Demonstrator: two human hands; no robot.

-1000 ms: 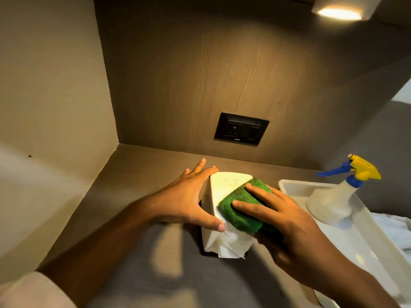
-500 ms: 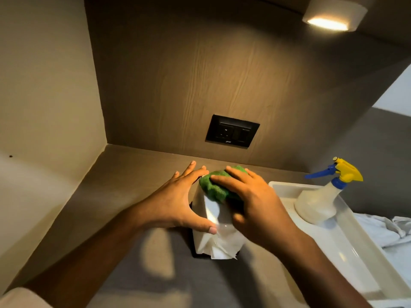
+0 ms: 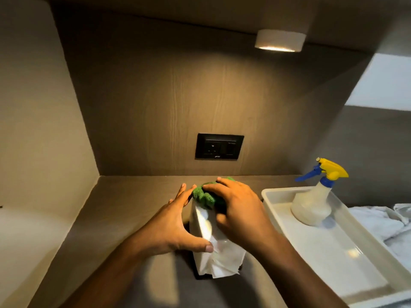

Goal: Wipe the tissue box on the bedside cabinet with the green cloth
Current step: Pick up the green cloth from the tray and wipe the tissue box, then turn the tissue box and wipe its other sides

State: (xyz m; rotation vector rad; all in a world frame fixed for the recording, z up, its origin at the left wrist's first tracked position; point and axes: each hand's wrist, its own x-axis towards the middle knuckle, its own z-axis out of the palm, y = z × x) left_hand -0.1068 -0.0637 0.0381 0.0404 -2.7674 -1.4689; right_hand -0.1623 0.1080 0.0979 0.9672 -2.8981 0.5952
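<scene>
A white tissue box [image 3: 203, 223] stands on the brown bedside cabinet top [image 3: 124, 207], with white tissue sticking out at its near end. My left hand [image 3: 173, 225] holds the box's left side, thumb across the front. My right hand [image 3: 240, 210] presses a bunched green cloth [image 3: 203, 195] onto the far top end of the box. The box's right side is hidden under that hand.
A white tray [image 3: 333, 258] lies to the right and carries a spray bottle [image 3: 313, 203] with a yellow and blue trigger. White linen [image 3: 382, 221] lies beyond the tray. A black wall socket [image 3: 219, 146] sits on the back panel. A lamp [image 3: 279, 41] shines overhead.
My right hand has slid the green cloth from the near part of the box top to its far end. My left hand has stayed on the box's side.
</scene>
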